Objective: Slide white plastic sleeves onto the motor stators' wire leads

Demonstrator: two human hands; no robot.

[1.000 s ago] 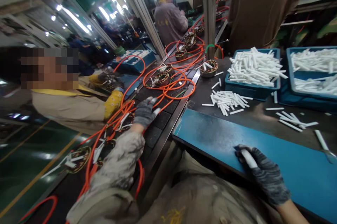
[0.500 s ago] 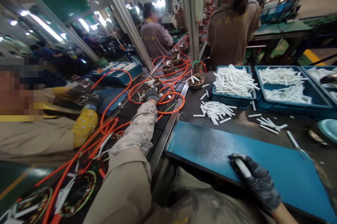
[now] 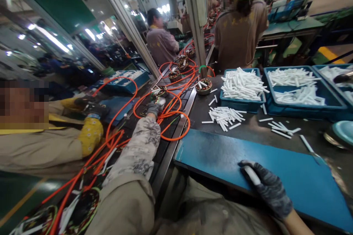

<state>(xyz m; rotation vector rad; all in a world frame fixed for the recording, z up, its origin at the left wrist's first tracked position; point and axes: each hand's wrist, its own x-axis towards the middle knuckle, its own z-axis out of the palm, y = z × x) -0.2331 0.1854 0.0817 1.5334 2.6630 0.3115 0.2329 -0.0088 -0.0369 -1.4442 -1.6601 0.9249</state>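
Head view, left hand: my left hand (image 3: 154, 108) was stretched far out over the belt (image 3: 165, 143), its gloved fingers closed down on a stator (image 3: 159, 91) wound with orange cable (image 3: 176, 117)
Head view, right hand: my right hand (image 3: 266, 187) rested on the blue board (image 3: 226, 157), clamped around one white tube (image 3: 250, 174), tip pointing away from me
Stator: it sat on the belt among cable loops, well away from the board and my body
Other stators: one lay near my left elbow at the bottom edge (image 3: 79, 209), another stood by the bins with tubes stuck in it (image 3: 204, 86)
Tubes: a loose pile (image 3: 224, 114) lay on the dark table between board and bins, and a heaped bin (image 3: 242, 88) stood just behind it
Step, as I judged it: fetching a stator while the tube waited ready in my right hand
Next move, as I judged it: drawing the stator onto the board would need the cable kept from snagging the neighbour's sleeve (image 3: 89, 134)
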